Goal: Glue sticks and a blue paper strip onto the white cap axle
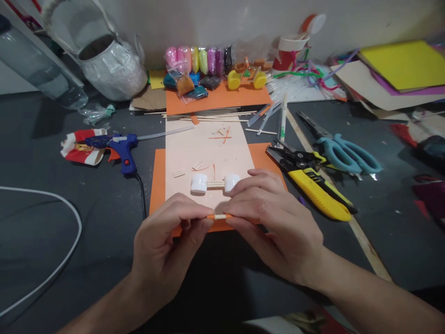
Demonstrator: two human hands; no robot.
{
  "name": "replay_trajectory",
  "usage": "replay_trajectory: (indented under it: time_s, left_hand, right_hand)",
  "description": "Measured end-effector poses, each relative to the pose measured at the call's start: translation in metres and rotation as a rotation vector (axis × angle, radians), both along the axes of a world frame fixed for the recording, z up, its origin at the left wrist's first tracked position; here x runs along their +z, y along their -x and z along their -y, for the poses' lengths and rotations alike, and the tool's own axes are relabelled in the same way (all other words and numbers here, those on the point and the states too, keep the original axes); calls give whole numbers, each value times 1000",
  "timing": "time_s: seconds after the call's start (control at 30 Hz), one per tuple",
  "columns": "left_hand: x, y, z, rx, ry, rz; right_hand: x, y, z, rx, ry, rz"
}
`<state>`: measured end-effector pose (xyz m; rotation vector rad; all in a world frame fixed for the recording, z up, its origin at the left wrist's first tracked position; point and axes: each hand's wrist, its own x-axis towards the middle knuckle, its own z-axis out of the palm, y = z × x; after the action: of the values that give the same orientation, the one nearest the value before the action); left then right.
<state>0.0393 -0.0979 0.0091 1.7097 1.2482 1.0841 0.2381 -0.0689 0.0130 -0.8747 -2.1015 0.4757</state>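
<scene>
So the little stick is held flat, its long axis running left to right across the view, low over the near edge of the orange sheet. It looks pale in the middle with orange at both ends, though it's tiny and hard to read. The left hand pinches its left end between thumb and fingertips, and the right hand pinches the right end the same way, so both hands are closed on it and meet almost tip to tip. Just behind the stick, on the pale pink sheet that lies over the orange one, sits a small axle thing: two white caps joined by short sticks, also lying left to right, parallel to the held stick, with the right fingers nearly touching its right cap. Bits of cut stick are scattered further up the pink sheet. Off to the left on the dark bench lies a blue glue gun, nozzle pointing left. To the right are yellow-handled pliers just beside the right hand, and teal scissors past those. At the back there's a row of coloured clay packs and a small yellow-wheeled model.
</scene>
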Motion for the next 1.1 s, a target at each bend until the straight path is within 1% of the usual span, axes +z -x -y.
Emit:
replay_trajectory:
  time_s: [0.2, 0.33, 0.47, 0.7, 0.97, 1.1]
  left_hand:
    - [-2, -1, -2, -27, 73, 47]
    - [-2, -2, -3, -44, 83, 22]
    - [0, -2, -4, -40, 47, -19]
    - [-1, -3, -4, -13, -48, -40]
    - [-2, -1, -3, -26, -73, -52]
    - [-3, -2, -1, -33, -77, -44]
  right_hand:
    - [-1, 0, 1, -28, -28, -11]
    - [0, -1, 1, -24, -26, 27]
    - [0, -2, 1, -32, -26, 39]
    - [0, -2, 3, -17, -20, -29]
    - [0, 1, 3, -24, 4, -23]
    - [1, -1, 2, -25, -9, 43]
